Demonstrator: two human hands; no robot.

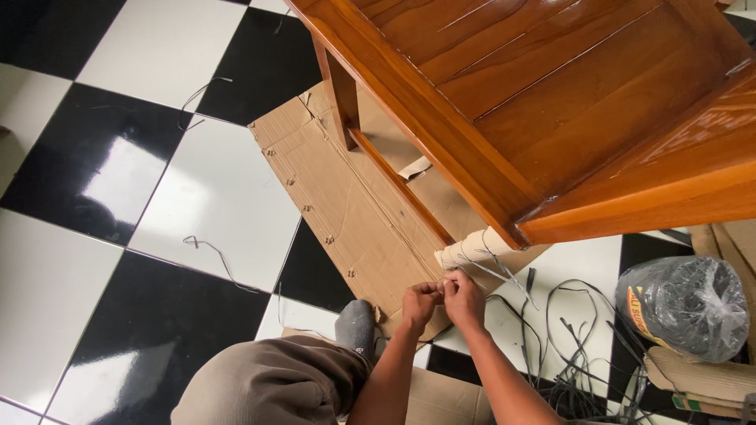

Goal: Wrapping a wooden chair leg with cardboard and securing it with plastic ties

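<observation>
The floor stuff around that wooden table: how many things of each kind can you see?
Wooden table: 1
Flat cardboard sheets: at least 2
Plastic-wrapped black roll: 1
Heap of loose black straps: 1, strands too tangled to count
Hands, left and right, pinching a strap: 2
Total: 7

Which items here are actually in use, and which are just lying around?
In use:
- left hand and right hand, pinching a thin strap
- cardboard-wrapped table leg
- wooden table

Lying about:
- loose black straps
- plastic-wrapped roll
- flat cardboard sheet
</observation>
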